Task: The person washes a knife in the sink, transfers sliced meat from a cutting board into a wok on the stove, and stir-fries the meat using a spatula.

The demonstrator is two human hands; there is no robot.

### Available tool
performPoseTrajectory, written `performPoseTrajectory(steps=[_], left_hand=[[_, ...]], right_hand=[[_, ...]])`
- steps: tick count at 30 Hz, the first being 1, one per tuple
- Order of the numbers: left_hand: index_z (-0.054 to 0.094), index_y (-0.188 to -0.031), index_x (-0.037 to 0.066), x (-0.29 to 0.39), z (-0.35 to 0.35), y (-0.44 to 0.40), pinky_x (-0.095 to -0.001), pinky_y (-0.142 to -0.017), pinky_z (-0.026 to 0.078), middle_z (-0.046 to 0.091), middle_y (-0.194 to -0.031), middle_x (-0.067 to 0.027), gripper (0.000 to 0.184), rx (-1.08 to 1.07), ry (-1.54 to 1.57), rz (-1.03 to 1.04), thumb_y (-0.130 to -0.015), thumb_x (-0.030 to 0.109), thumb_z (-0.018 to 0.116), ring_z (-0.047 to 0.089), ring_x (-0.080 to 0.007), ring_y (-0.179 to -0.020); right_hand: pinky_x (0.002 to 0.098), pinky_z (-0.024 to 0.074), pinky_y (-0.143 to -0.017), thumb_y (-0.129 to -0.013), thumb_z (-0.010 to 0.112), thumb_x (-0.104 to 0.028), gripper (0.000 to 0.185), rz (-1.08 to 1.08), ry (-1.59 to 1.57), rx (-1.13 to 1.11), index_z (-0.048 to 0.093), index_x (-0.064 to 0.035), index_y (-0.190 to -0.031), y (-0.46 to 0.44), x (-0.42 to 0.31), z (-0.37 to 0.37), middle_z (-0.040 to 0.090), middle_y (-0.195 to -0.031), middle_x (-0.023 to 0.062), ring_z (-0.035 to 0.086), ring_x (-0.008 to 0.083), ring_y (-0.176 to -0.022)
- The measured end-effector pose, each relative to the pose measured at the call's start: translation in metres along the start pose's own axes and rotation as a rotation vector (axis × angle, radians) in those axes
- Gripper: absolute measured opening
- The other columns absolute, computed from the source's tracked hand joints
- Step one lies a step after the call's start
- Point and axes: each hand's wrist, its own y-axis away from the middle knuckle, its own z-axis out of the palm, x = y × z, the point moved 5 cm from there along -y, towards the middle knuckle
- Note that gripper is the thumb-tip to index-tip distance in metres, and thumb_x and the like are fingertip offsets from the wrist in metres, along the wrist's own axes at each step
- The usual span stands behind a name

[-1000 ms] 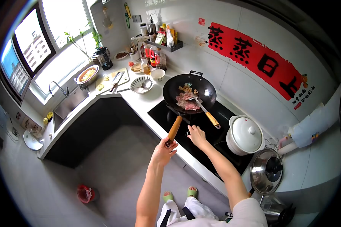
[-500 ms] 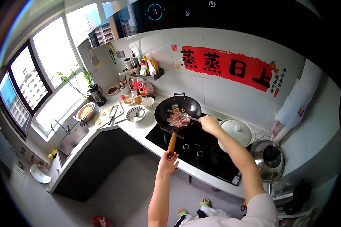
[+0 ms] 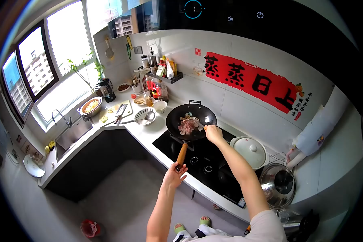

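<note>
Hands apart, both busy. Left hand (image 3: pixel 173 176) loosely holds the lower end of the wok's wooden handle (image 3: pixel 182 154), fingers partly spread. Right hand (image 3: pixel 213 134) wraps firmly around the spatula (image 3: pixel 199 124) by its grip; spatula head down in the wok, at the meat. Wok (image 3: pixel 209 117) on the left part of the black stove (image 3: pixel 230 186), handle pointing to the person. Pinkish meat (image 3: pixel 187 127) in a pile in the wok's middle. Two knobs on the stove, just right of the wok handle. White lidded pot (image 3: pixel 249 152) right of the wok; metal lid (image 3: pixel 275 191) beyond it, to the right. White tabletop (image 3: pixel 146 137) left of the wok: striped bowl (image 3: pixel 140 121) with ladle (image 3: pixel 150 116), then cutting board (image 3: pixel 127 109) with knife (image 3: pixel 120 113). Sink (image 3: pixel 74 136) farther left. Red bin (image 3: pixel 88 228) on the floor.
</note>
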Motion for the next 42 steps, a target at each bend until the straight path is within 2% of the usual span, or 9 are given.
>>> performPoseTrajectory(steps=[4, 7, 11, 15, 22, 26, 30, 37, 42], left_hand=[[0.052, -0.091, 0.016, 0.004, 0.002, 0.005, -0.0454, -0.099, 0.03, 0.067, -0.094, -0.0019, 0.016, 0.002, -0.025, -0.008, -0.089, 0.033, 0.054, 0.058, -0.0191, -0.105], [0.052, -0.09, 0.016, 0.001, 0.005, 0.007, -0.0451, -0.098, 0.031, 0.067, -0.095, -0.0021, 0.017, -0.001, -0.017, -0.011, -0.088, 0.033, 0.055, 0.057, -0.0197, -0.105], [0.052, -0.09, 0.016, 0.002, 0.004, 0.009, -0.0467, -0.101, 0.029, 0.066, -0.1, -0.0034, 0.018, 0.0, -0.001, -0.033, -0.086, 0.033, 0.055, 0.055, -0.0218, -0.109], [0.055, -0.105, 0.012, 0.002, -0.004, -0.005, -0.0488, -0.104, 0.025, 0.064, -0.107, -0.0063, 0.032, 0.001, 0.001, -0.019, -0.086, 0.039, 0.052, 0.055, -0.0234, -0.11], [0.057, -0.115, 0.016, 0.002, -0.019, -0.012, -0.0524, -0.109, 0.013, 0.062, -0.118, -0.0077, 0.042, -0.048, -0.084, -0.1, -0.089, 0.045, 0.042, 0.051, -0.0234, -0.12], [0.057, -0.109, 0.015, 0.013, -0.016, -0.024, -0.0504, -0.107, 0.016, 0.062, -0.117, -0.0113, 0.038, -0.105, -0.153, -0.171, -0.088, 0.046, 0.047, 0.055, -0.0235, -0.115], [0.051, -0.114, 0.015, 0.027, -0.007, -0.026, -0.0394, -0.084, 0.036, 0.065, -0.112, -0.0105, 0.036, -0.138, -0.256, -0.219, -0.091, 0.042, 0.044, 0.06, -0.0189, -0.104], [0.055, -0.109, 0.016, 0.03, -0.01, -0.036, -0.0412, -0.091, 0.033, 0.065, -0.111, -0.0063, 0.036, -0.192, -0.311, -0.281, -0.091, 0.044, 0.041, 0.059, -0.0181, -0.104], [0.054, -0.109, 0.017, 0.03, 0.005, -0.04, -0.0426, -0.091, 0.033, 0.064, -0.114, -0.0054, 0.036, -0.199, -0.301, -0.292, -0.09, 0.045, 0.042, 0.058, -0.0188, -0.109]], right_hand=[[0.0436, 0.0526, -0.073, -0.084, 0.059, -0.02, 0.024, 0.05, 0.023, -0.114, 0.069, -0.0198, -0.107, -0.008, 0.01, 0.027, 0.068, -0.094, 0.0115, 0.065, 0.0319, -0.087], [0.0441, 0.053, -0.072, -0.084, 0.059, -0.02, 0.016, -0.005, 0.049, -0.055, 0.072, -0.0146, -0.091, 0.003, 0.024, -0.013, 0.069, -0.09, 0.015, 0.067, 0.0338, -0.084], [0.0431, 0.0521, -0.072, -0.081, 0.06, -0.018, 0.021, 0.045, 0.072, -0.143, 0.073, -0.0222, -0.097, 0.016, 0.034, -0.077, 0.069, -0.092, 0.011, 0.065, 0.033, -0.085], [0.043, 0.0521, -0.073, -0.082, 0.061, -0.022, 0.02, -0.013, 0.214, -0.215, 0.073, -0.0193, -0.098, 0.011, 0.034, -0.082, 0.069, -0.093, 0.0113, 0.065, 0.0327, -0.086], [0.0465, 0.052, -0.073, -0.084, 0.056, -0.018, 0.018, 0.019, -0.039, -0.004, 0.071, -0.0109, -0.089, -0.007, 0.019, -0.031, 0.068, -0.087, 0.0166, 0.065, 0.0369, -0.083], [0.0457, 0.0516, -0.072, -0.085, 0.057, -0.019, 0.02, -0.01, 0.023, 0.082, 0.07, -0.0144, -0.1, -0.039, -0.005, -0.005, 0.067, -0.09, 0.0149, 0.064, 0.0345, -0.086], [0.043, 0.0519, -0.075, -0.084, 0.059, -0.019, 0.025, 0.051, 0.004, 0.076, 0.069, -0.0218, -0.107, -0.06, -0.02, 0.017, 0.066, -0.097, 0.0125, 0.064, 0.0322, -0.09], [0.0459, 0.052, -0.074, -0.089, 0.055, -0.024, 0.027, 0.153, 0.094, 0.021, 0.069, -0.0024, -0.084, -0.027, 0.005, 0.016, 0.068, -0.088, 0.0192, 0.066, 0.0354, -0.088], [0.0417, 0.0511, -0.078, -0.085, 0.064, -0.025, 0.021, 0.191, -0.079, -0.192, 0.072, -0.0105, -0.098, -0.005, 0.011, -0.043, 0.066, -0.096, 0.0203, 0.064, 0.0362, -0.092]])
